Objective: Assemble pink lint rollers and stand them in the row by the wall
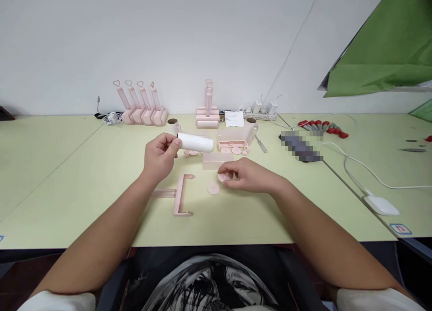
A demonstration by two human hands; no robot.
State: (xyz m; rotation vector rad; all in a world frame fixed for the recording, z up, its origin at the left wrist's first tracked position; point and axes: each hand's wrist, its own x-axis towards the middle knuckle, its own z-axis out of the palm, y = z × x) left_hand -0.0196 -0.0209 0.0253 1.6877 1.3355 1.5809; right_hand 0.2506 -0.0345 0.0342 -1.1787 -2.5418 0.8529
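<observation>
My left hand [160,157] grips one end of a white lint roller refill [197,143] between thumb and fingers, holding it above the table roughly level. Curled close over the tabletop, my right hand [251,175] pinches a pale pink round end cap [222,177]. A second pink disc with a small centre hole [213,188] lies flat just left of that hand. Behind the fingers sits a translucent pink cover [216,161]. Below my left hand, a pink U-shaped roller frame [178,196] rests with its handle pointing left, partly hidden by my forearm.
Finished pink lint rollers [145,106] stand by the wall at left, and more [208,110] stand at centre. Further pink parts [232,144], a screwdriver [261,144], a blurred dark phone-like object [301,148], red-handled tools [319,125] and a white charger [381,205] lie to the right.
</observation>
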